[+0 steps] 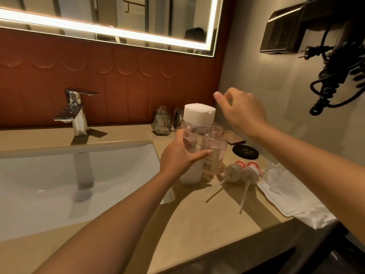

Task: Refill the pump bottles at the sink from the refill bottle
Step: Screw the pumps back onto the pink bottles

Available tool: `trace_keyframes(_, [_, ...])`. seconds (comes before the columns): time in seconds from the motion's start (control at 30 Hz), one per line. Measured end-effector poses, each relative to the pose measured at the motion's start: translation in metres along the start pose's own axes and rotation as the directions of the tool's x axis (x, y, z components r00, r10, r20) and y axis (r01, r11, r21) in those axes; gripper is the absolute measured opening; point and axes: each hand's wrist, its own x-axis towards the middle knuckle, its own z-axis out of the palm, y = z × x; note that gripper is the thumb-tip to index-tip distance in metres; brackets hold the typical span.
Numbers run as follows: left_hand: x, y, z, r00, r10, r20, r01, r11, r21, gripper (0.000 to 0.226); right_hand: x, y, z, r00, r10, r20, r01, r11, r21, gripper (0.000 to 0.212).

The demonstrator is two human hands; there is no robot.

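Where lettering shows, little resolves: the sink (118, 155) rim carries a small grey maker's mark, unreadable; the black disc (245, 152) on the counter (197, 224) bears pale print, also unreadable; the pump bottle (214, 149) shows a cream label with a barcode near its base.

Refill bottle (194, 139): clear body, white cap on, upright on the counter right of the sink. Left hand (177, 157) wraps it mid-body, fingers (201, 154) closed round it, index tip reaching onto the pump bottle's label. The pump bottle stands touching the refill bottle on its right, neck open, pinkish.

Right hand (240, 109) hovers above and right of both bottles, fingers loosely curled, holding nothing.

Count: pump heads (242, 173) two, lying side by side on the counter, dip tubes pointing toward the camera; glasses (162, 121) two, behind the bottles by the red wall; tap (76, 111) one; white cloth (286, 192) one, at the counter's right edge. The left hand hides part of the refill bottle. A coiled black cord (335, 76) hangs on the right wall.
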Motion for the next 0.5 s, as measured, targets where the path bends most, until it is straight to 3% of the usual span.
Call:
trace_keyframes(0.07, [0.001,-0.003,-0.001,1.000,0.017,0.004,-0.017,0.999,0.044,0.078,-0.005,0.016,0.011,0.983,0.182,-0.032,-0.177,0.977,0.120,0.048])
trace_keyframes(0.17, [0.002,-0.013,-0.001,0.999,0.023,0.042,-0.024,0.999,0.024,0.074,-0.009,0.039,0.032,0.905,0.379,0.193,-0.423,0.855,0.300,0.046])
trace_keyframes(0.23, [0.003,-0.020,0.000,0.998,0.026,0.057,-0.027,1.000,0.017,0.073,-0.016,0.047,0.041,0.866,0.344,0.362,-0.471,0.805,0.361,0.042])
trace_keyframes(0.33, [0.006,-0.025,0.003,0.999,0.020,0.037,-0.019,1.000,-0.005,0.075,-0.025,0.047,0.048,0.811,0.253,0.528,-0.508,0.753,0.419,0.064])
trace_keyframes(0.5, [0.010,-0.029,0.008,1.000,-0.007,0.010,0.007,0.999,-0.042,0.079,-0.032,0.039,0.064,0.789,0.207,0.578,-0.544,0.673,0.501,0.053])
